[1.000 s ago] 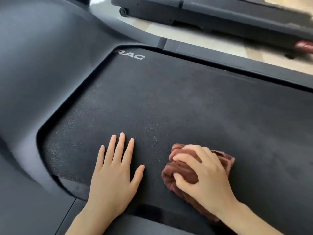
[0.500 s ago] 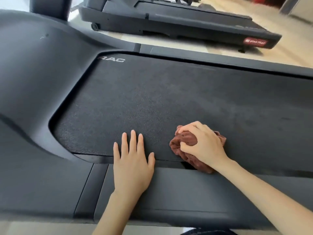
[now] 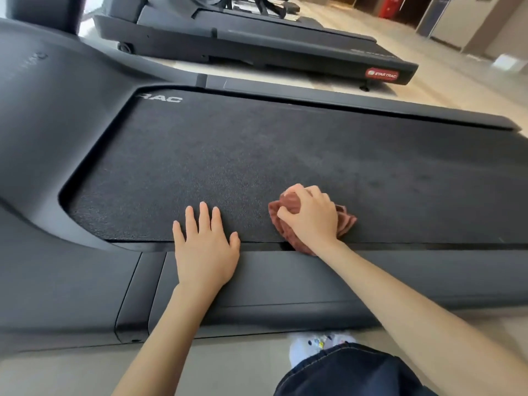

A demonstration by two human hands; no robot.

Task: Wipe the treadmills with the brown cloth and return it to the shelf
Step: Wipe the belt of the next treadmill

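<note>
A bunched brown cloth [image 3: 347, 222] lies on the dark belt [image 3: 285, 155] of the near treadmill, close to the belt's near edge. My right hand [image 3: 310, 217] grips the cloth from above, fingers curled over it, and hides most of it. My left hand [image 3: 205, 247] rests flat beside it to the left, fingers straight on the belt and palm on the grey side rail [image 3: 285, 278]. A second treadmill [image 3: 257, 44] stands parallel behind the first, with a red label at its end.
The near treadmill's grey motor cover [image 3: 51, 110] rises at the left. Pale floor runs between the two machines and to the right. My knee in dark denim [image 3: 351, 372] and a light shoe [image 3: 314, 345] are on the floor by the near rail.
The view has pulled back and up, showing more of both treadmills and the floor. Both hands now sit at the belt's near edge, the right still on the cloth.
</note>
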